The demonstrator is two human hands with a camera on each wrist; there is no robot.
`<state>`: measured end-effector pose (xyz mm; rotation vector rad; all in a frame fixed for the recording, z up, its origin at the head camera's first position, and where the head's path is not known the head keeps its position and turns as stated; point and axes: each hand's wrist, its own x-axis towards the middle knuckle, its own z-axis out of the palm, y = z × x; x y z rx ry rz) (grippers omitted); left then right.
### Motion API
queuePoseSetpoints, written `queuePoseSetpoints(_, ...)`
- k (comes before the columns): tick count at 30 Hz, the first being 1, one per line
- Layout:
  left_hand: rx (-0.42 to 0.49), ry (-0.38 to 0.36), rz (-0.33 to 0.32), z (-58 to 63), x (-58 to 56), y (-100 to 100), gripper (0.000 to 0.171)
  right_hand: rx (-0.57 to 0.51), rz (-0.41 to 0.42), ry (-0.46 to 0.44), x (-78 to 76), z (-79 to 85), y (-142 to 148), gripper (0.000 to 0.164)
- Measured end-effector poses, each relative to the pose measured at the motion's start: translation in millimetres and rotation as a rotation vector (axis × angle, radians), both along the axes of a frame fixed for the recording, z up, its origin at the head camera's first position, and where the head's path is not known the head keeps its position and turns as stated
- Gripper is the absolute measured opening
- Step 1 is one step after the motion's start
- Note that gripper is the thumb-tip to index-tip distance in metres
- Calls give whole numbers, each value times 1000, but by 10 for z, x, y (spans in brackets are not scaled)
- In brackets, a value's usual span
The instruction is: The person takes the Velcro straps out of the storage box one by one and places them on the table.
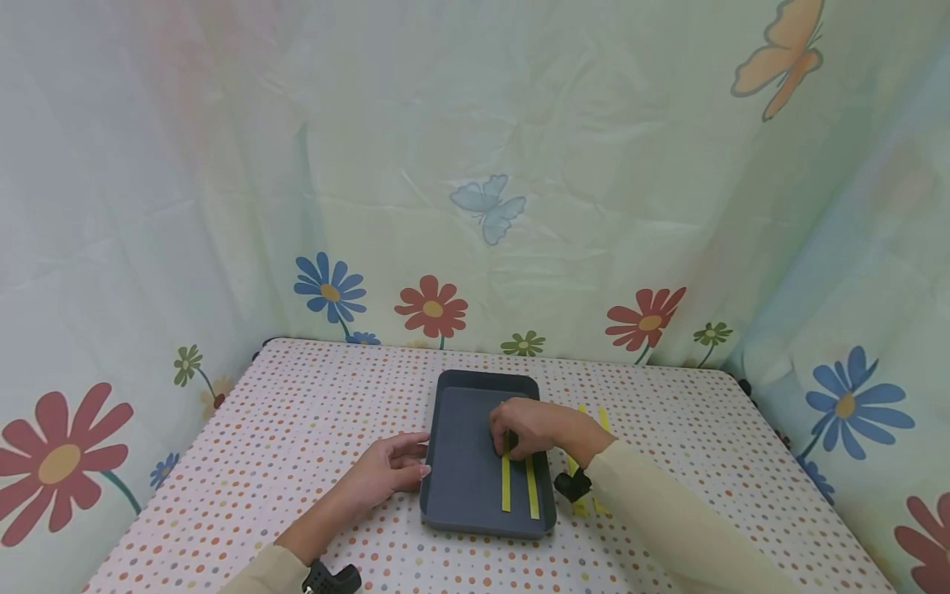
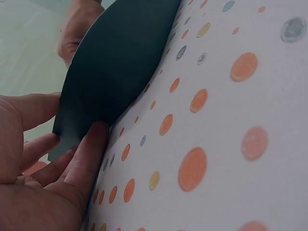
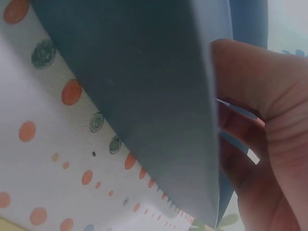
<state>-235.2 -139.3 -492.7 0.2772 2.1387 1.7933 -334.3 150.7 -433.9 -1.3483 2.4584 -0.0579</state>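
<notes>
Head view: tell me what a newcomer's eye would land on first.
Probably the two bright yellow strips, lying lengthwise in the right half of the dark grey tray, with the right hand reaching down at their far ends. Next, likely the big red flower printed on the backdrop at far left, and the orange butterfly at upper right.

In the head view, the tray (image 1: 463, 445) sits at lower centre on the worktop (image 1: 326, 396), before the curtain (image 1: 594, 165). 2 strips (image 1: 506, 491) lie in its right half, the right hand (image 1: 525, 425) over their upper ends. The left hand (image 1: 386, 472) touches its left edge; more strips (image 1: 604, 419) lie right of it.
</notes>
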Motion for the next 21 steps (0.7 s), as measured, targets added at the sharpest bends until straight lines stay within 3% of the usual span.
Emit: queuePoseSetpoints(21, -3, -14, 12, 20, 10, 15, 66, -22, 5, -10, -2, -31, 25, 16)
